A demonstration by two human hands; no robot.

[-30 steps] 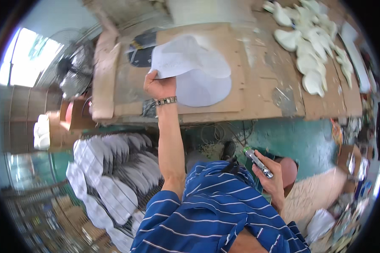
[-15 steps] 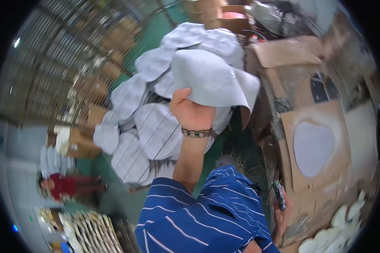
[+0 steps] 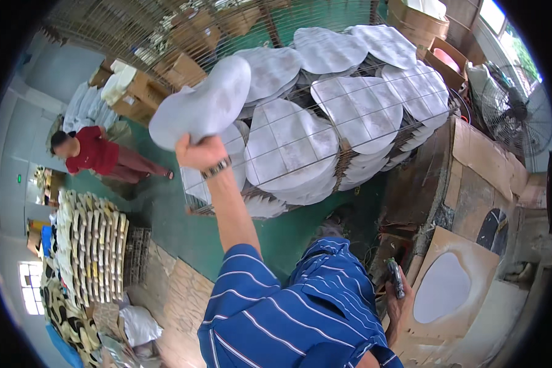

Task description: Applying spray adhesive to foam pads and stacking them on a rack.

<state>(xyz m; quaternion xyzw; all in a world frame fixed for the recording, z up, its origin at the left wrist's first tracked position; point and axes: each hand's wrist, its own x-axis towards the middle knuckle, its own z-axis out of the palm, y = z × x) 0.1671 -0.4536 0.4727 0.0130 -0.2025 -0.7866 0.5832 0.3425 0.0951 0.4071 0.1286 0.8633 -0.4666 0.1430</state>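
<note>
My left hand (image 3: 201,153) grips the lower edge of a bent, pale grey rounded pad (image 3: 218,98), held up over the left end of a wire rack (image 3: 343,164). Overlapping stacks of similar grey pads (image 3: 291,144) lie in that rack. Low on the right, my right hand (image 3: 397,306) is closed round a small metal tool, apparently a spray gun (image 3: 395,279), partly hidden by the fingers. Beside it, a pale rounded pad (image 3: 441,288) lies flat on a cardboard sheet (image 3: 457,242) on the workbench, with a whitish haze around it.
A standing fan (image 3: 510,107) and open cartons (image 3: 444,64) stand at the back right. At left, a person in red (image 3: 95,150) stands near a tall stack of cream pieces (image 3: 92,245). More cartons (image 3: 138,95) and wire shelving (image 3: 129,30) are behind.
My left hand has swung left with the pad, from above the rack's right part to its left end. The view has turned left. My right hand stays low beside the bench with its tool.
</note>
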